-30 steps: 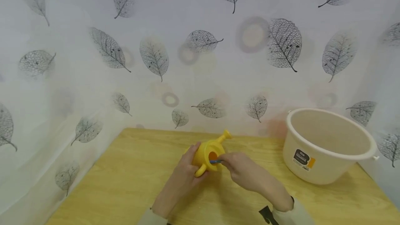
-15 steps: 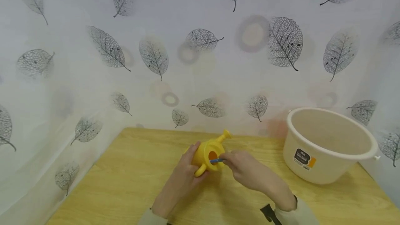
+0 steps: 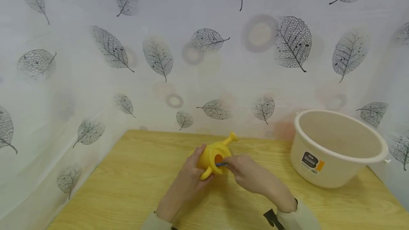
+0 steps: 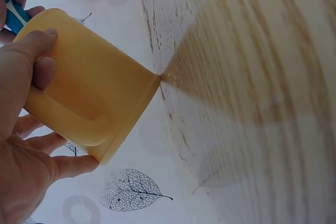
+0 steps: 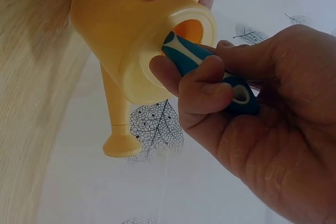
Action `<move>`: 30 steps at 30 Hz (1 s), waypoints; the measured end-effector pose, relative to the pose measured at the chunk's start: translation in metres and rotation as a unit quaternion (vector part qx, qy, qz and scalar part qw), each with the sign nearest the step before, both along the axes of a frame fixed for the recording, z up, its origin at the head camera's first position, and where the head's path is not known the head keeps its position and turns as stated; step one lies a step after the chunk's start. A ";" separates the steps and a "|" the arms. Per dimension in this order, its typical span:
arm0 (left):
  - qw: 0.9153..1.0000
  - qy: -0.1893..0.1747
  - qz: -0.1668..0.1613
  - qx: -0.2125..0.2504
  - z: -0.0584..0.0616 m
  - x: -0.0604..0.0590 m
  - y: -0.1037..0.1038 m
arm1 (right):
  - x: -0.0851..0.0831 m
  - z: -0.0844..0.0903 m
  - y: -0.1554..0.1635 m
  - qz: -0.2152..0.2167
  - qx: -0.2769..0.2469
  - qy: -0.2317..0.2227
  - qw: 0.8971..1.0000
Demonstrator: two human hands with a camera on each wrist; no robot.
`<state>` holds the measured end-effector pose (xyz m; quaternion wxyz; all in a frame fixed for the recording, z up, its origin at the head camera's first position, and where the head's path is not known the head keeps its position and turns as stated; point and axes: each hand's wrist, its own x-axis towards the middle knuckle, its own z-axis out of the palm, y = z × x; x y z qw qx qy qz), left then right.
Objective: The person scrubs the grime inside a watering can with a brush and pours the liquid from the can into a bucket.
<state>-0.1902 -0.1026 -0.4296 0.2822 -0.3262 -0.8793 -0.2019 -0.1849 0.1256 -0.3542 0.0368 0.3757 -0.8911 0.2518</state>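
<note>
Watering can: a small yellow watering can [image 3: 214, 155] sits near the middle of the wooden table [image 3: 127, 187], held between both hands. Its round top opening faces the person. Its spout [image 3: 230, 138] points away toward the wall and a little to the right, ending in a flared tip.
Left hand: the left hand [image 3: 188, 180] wraps the can's left side. In the left wrist view the fingers [image 4: 31, 51] curl over the can's body and the thumb lies along its underside, so it grips the can firmly. One edge of the can touches the table there.
Right hand: the right hand [image 3: 249, 175] pinches a tool with a teal and white handle [image 5: 210, 72], thumb on top and fingers curled beneath. The handle has a hole near its end.
Tool: its front end goes into the can's opening; the part inside is hidden, so I cannot tell what kind of head it has.
Bucket: a white plastic bucket [image 3: 322, 173] with a dark and orange label stands at the right end of the table, well apart from the hands.
Backdrop: a white curtain [image 3: 159, 56] printed with grey leaves hangs behind and to the left of the table.
Sleeves: light sleeves show at both wrists, with a dark strap at the right one.
</note>
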 end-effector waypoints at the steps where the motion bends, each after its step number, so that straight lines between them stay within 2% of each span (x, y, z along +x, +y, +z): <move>1: 1.000 -0.001 -0.001 0.001 0.000 0.000 0.000 | 0.000 0.000 0.000 0.000 0.000 -0.001 1.000; 13: 1.000 -0.019 0.000 0.009 0.000 0.001 0.000 | 0.005 0.010 0.005 0.000 0.023 0.016 1.000; 30: 1.000 -0.007 -0.003 0.013 0.000 0.001 0.001 | 0.005 0.012 0.006 0.002 0.024 0.026 0.999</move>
